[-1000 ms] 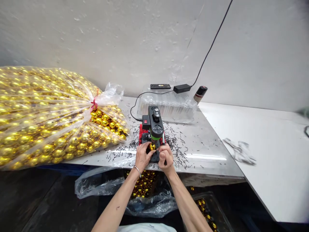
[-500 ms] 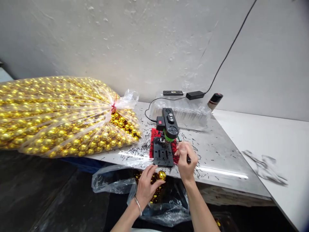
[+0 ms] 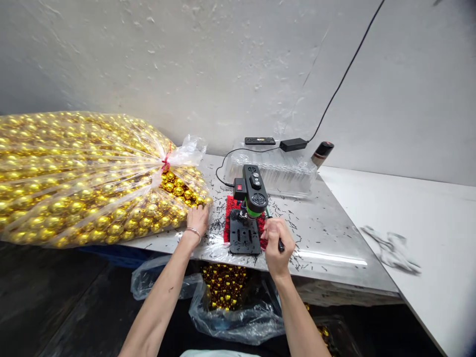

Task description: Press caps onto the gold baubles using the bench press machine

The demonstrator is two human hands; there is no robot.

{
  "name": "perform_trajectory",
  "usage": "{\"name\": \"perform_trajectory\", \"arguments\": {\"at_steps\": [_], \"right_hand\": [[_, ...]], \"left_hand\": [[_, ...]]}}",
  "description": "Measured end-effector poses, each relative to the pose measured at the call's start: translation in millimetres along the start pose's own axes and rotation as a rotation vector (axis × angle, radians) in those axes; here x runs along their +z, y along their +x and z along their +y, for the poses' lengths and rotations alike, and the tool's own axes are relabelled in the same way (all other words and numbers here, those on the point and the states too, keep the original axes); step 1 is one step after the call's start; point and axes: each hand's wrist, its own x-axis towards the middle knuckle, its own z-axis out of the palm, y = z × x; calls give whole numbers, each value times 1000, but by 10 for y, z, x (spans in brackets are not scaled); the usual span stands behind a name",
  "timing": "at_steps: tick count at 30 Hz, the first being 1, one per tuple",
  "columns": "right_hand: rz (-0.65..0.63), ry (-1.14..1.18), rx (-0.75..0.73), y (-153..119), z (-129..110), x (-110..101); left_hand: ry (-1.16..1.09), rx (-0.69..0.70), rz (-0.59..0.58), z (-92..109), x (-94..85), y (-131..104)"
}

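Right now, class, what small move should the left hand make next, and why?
Probably ease one gold ball from the clear plastic bag: the left hand is at the bag beside uncovered balls, fingertips hard to see, while the right hand grips the black handle by the small drill press.

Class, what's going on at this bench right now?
A person's left hand is at the gold balls in a large, tied clear bag; whether it grips one is hidden. The right hand grips the lever of a small black machine on a red mat, with dark bits scattered around. More gold balls sit in an open plastic bag below.
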Motion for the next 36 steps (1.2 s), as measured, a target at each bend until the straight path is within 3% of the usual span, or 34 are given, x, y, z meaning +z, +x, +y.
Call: {"name": "perform_trajectory", "arguments": {"at_steps": [4, 7, 10, 14, 18, 24, 29, 36], "right_hand": [[1, -23, -26, 5, 2, -1], [14, -30, -41, 4, 5, 2], [15, -36, -43, -2, 8, 2], [-10, -55, -57, -3, 12, -14], [-41, -67, -74, -6, 18, -38], [-58, -89, -82, -16, 22, -50], [-53, -95, -107, -12, 16, -50], [-58, -95, -104, -107, 94, -56]], "left_hand": [[-148, -86, -47, 123, -142, -165], [-542, -279, -129, 244, -164, -377], [-862, -462, -191, 315, -6, -567], [-839, -548, -235, 335, 345, -666], [-653, -344, -276, 372, 558, -656], [-259, -45, -270, 443, 585, -663], [-83, 195, -237, 462, 637, -692], [-54, 231, -138, 447, 770, -764]]}}
